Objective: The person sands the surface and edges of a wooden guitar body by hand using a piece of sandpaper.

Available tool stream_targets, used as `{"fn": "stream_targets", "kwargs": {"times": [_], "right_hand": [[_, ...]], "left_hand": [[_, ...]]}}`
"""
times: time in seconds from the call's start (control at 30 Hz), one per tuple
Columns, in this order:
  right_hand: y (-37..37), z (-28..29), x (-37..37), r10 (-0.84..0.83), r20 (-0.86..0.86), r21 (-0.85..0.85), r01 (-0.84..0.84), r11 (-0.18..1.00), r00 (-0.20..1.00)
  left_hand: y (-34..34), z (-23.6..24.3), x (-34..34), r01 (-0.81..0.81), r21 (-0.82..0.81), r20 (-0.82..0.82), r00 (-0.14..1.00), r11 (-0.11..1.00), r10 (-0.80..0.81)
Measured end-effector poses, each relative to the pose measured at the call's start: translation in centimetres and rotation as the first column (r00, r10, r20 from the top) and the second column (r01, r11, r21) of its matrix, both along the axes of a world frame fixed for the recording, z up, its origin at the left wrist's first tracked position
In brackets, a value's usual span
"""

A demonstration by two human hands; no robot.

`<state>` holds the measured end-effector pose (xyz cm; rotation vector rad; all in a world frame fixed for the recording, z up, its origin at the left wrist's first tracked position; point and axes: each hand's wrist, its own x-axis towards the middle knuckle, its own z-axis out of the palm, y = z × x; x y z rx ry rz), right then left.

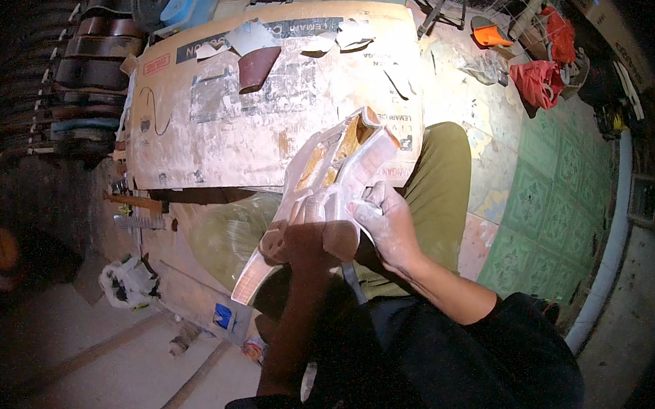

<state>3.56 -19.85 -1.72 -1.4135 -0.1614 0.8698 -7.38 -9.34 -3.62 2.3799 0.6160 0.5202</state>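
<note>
A pale, dust-covered hollow wooden piece with curved sides and tan openings is held tilted above my lap. It looks like a small instrument body, but its exact kind is unclear. My left hand wraps over its near part, fingers closed on it and partly in shadow. Against its right side my right hand is closed, its fingers curled and whitened with dust. Whatever those fingers may pinch is hidden.
Before me lies a dusty cardboard-covered board. On it are a dark red-brown sheet and several torn scraps. Dark curved bodies line the left side. A red bag and an orange object lie at the right.
</note>
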Motion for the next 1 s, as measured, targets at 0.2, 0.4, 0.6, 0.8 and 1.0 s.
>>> {"fn": "stream_targets", "kwargs": {"times": [0.2, 0.4, 0.6, 0.8, 1.0], "right_hand": [[0.5, 0.2, 1.0, -0.032, -0.106, -0.083, 0.023, 0.996, 0.994], [0.0, -1.9, 0.9, -0.045, 0.057, -0.129, 0.052, 0.99, 0.997], [0.8, -1.0, 1.1, -0.105, -0.084, 0.017, 0.107, 0.994, 0.991], [0.5, -2.7, 2.5, -0.037, 0.333, -0.172, 0.099, 0.98, 0.942], [0.5, -4.9, 1.4, -0.177, 0.345, 0.045, 0.172, 0.984, 0.922]], "left_hand": [[0.2, -1.4, -1.2, 0.146, 0.096, -0.291, 0.95, 0.985, -0.112], [-0.1, -3.1, -1.5, 0.055, 0.005, -0.086, 0.995, 0.998, -0.054], [0.1, -2.7, -0.3, 0.068, 0.138, -0.097, 0.994, 0.988, -0.055], [0.1, -3.1, -0.5, 0.014, 0.154, -0.036, 0.999, 0.988, -0.009], [0.0, 1.9, 0.9, -0.1, -0.226, 0.059, 0.991, 0.969, 0.116]]}}
